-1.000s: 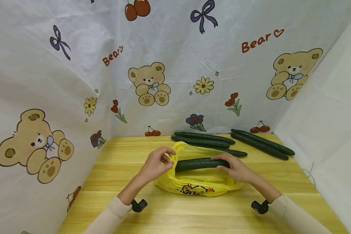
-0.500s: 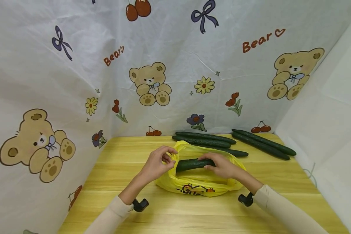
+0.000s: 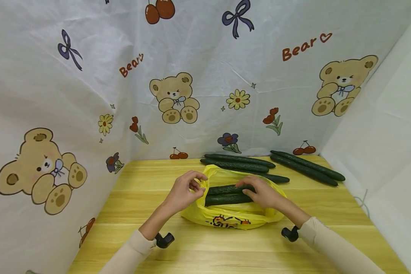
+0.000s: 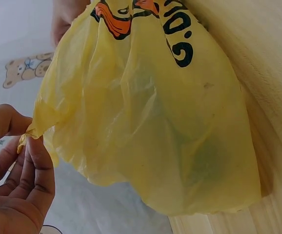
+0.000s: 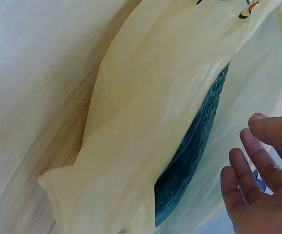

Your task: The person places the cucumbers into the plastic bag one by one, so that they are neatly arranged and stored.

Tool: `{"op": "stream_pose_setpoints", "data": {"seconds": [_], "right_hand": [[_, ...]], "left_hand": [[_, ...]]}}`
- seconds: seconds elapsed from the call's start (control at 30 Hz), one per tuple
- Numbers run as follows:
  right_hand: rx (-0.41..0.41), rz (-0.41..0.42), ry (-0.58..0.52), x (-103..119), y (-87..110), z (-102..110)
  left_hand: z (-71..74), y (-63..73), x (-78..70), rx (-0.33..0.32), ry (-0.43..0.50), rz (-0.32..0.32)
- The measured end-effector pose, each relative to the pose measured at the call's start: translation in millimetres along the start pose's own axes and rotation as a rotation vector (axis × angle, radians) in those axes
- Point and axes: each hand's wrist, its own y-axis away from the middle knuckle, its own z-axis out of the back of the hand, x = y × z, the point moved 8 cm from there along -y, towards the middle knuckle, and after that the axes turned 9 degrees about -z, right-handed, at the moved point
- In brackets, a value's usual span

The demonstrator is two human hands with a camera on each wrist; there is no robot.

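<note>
A yellow plastic bag [image 3: 195, 214] lies on the wooden table with its mouth held apart. Two dark green cucumbers lie side by side inside it, the front cucumber [image 3: 222, 199] and the rear cucumber [image 3: 222, 189]. My left hand [image 3: 183, 192] pinches the bag's left rim between thumb and forefinger, as the left wrist view also shows. Over the right part of the opening is my right hand [image 3: 264, 193], its fingers loosely bent and spread. In the right wrist view nothing sits between those fingers, and a cucumber [image 5: 190, 151] lies apart from them, partly covered by the bag.
Behind the bag lie more cucumbers [image 3: 239, 160], partly hidden by its back rim. Another pair of cucumbers [image 3: 305, 171] rests at the back right of the table [image 3: 205, 251]. A white cloth [image 3: 212, 114] printed with bears stands behind and at the left.
My right hand moved left, carrying a cucumber deeper into the bag, then let it go. Two cucumbers now show side by side there. The left hand stays on the rim.
</note>
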Motion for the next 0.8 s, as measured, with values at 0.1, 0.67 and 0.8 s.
{"op": "stream_pose_setpoints", "data": {"seconds": [0.1,0.67,0.8], "right_hand": [[-0.006,0.007,-0.01,-2,1.6,3],[-0.116,-0.11,-0.075,-56,15.4,50],[-0.134,-0.204,-0.186,-92,21.0,64]], "left_hand": [[-0.1,0.3,0.1,-0.001,0.001,0.004],[-1.8,2.4,5.2,-0.002,0.005,0.025],[-2.5,2.7,5.0,0.004,0.007,0.022]]}}
